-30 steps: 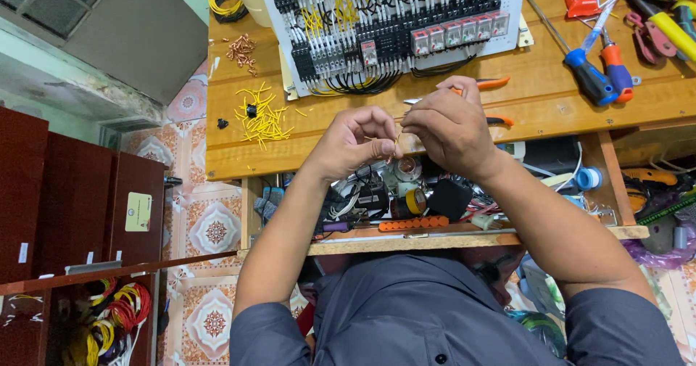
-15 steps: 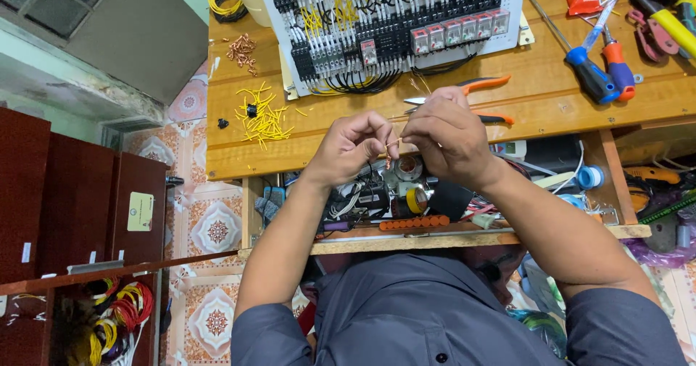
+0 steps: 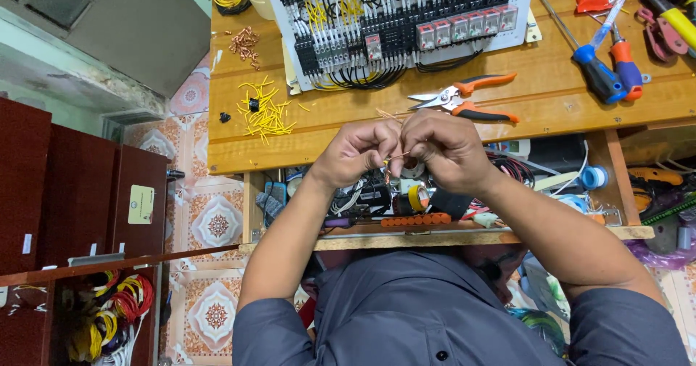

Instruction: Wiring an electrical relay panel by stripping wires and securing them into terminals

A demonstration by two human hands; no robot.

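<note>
Wooden workbench [image 3: 348,130] stretches out ahead of me, and past its far edge I see patterned floor tiles [image 3: 217,224] and dark red cabinets [image 3: 72,184]. One white wiring panel [image 3: 399,21] lies flat on the bench, packed with rows of black terminal blocks and loops of yellow and black wire. Just this side of it lies one pair of orange-handled cutters [image 3: 464,99], jaws pointing left. Off to the right I count two screwdrivers: one with a blue handle [image 3: 596,72] and one with an orange and blue handle [image 3: 627,72], lying side by side. To the left there's one scatter of yellow wire offcuts [image 3: 267,112], and farther up one small heap of copper-coloured bits [image 3: 245,43].

Both my hands are up, close together over the bench's near edge. My left hand [image 3: 355,152] is curled tight, thumb and fingertips pinched on one thin strand of wire [image 3: 400,154]. My right hand [image 3: 446,148] is closed just as snugly, pinching the same strand from the other side. The wire bridges the little gap between my two pinches, and only that short bit shows.

Below my hands, on the shelf under the bench, sits one roll of yellow tape [image 3: 418,198] among clutter. Down left, one bundle of red and yellow wire coils [image 3: 119,308] hangs in an open cabinet.
</note>
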